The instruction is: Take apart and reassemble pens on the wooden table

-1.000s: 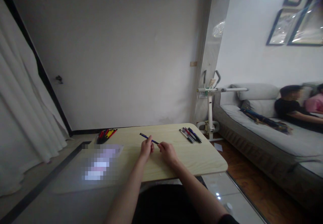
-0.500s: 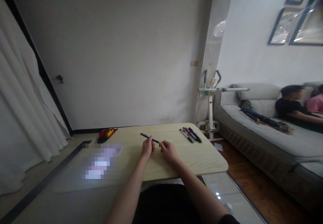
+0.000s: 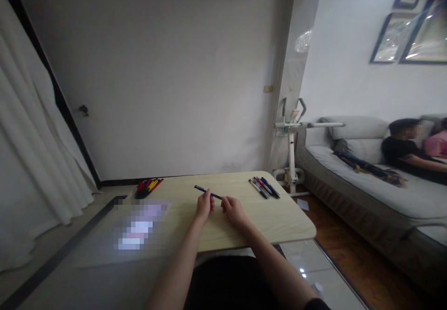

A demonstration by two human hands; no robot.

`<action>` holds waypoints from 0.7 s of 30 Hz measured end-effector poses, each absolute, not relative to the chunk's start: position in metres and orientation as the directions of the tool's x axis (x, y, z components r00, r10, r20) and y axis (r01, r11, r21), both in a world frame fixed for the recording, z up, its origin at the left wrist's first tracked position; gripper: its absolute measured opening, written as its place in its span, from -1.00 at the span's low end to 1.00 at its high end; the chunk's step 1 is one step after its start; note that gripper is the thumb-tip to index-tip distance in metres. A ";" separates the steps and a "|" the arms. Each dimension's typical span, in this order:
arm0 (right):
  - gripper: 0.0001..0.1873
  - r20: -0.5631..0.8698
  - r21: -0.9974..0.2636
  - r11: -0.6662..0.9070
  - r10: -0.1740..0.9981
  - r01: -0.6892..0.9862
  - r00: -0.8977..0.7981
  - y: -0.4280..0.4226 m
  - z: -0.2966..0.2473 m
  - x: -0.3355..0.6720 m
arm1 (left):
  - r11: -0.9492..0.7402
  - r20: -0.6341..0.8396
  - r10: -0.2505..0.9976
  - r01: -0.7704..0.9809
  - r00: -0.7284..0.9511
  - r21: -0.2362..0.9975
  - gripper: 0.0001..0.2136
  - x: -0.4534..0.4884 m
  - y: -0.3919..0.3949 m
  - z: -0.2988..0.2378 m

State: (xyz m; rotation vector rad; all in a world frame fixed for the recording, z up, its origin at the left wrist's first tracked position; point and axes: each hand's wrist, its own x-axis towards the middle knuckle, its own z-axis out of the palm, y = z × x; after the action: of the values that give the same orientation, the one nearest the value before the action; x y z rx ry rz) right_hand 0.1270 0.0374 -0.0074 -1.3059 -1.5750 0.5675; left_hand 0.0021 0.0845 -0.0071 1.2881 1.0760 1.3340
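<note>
A blue pen [image 3: 201, 190] is held over the light wooden table [image 3: 279, 221], level and pointing away to the left. My left hand [image 3: 204, 206] is closed round the middle of the pen. My right hand [image 3: 233, 211] pinches its near end, fingers closed. The two hands sit close together near the table's middle. A bunch of red, yellow and black pens [image 3: 148, 186] lies at the table's far left. Several more pens [image 3: 264, 186], red, blue and black, lie in a row at the far right.
A sheet of paper [image 3: 139, 226] lies on the table's left part. An exercise machine [image 3: 291, 151] stands beyond the table's right corner. A grey sofa [image 3: 366, 179] with two people on it runs along the right. White curtains [image 3: 31, 161] hang on the left.
Both hands keep hold of the blue pen and have hardly shifted; the view moved slightly.
</note>
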 end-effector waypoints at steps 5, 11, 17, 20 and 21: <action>-0.58 0.378 -0.823 0.308 0.924 0.478 0.055 0.038 -0.009 0.128 | -0.141 0.142 0.989 -0.043 0.032 0.989 -0.59 0.001 0.084 -0.007; -0.59 0.392 -0.811 0.322 0.919 0.489 0.044 0.037 -0.007 0.128 | -0.157 0.158 0.987 -0.032 0.042 0.987 -0.58 0.001 0.084 -0.006; -0.61 0.393 -0.807 0.314 0.917 0.501 0.059 0.037 -0.007 0.129 | -0.171 0.172 0.984 -0.020 0.056 0.985 -0.58 -0.001 0.084 -0.007; -0.62 0.395 -0.805 0.317 0.917 0.501 0.055 0.037 -0.006 0.129 | -0.167 0.168 0.984 -0.025 0.052 0.986 -0.57 0.000 0.085 -0.007; -0.62 0.396 -0.804 0.321 0.917 0.500 0.048 0.037 -0.005 0.129 | -0.165 0.167 0.985 -0.030 0.049 0.986 -0.57 0.000 0.085 -0.007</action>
State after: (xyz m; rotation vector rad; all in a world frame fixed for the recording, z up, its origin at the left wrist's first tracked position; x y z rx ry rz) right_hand 0.1290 0.0368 -0.0055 -1.3194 -1.5974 0.5281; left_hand -0.0002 0.0850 -0.0067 1.3345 1.0683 1.3041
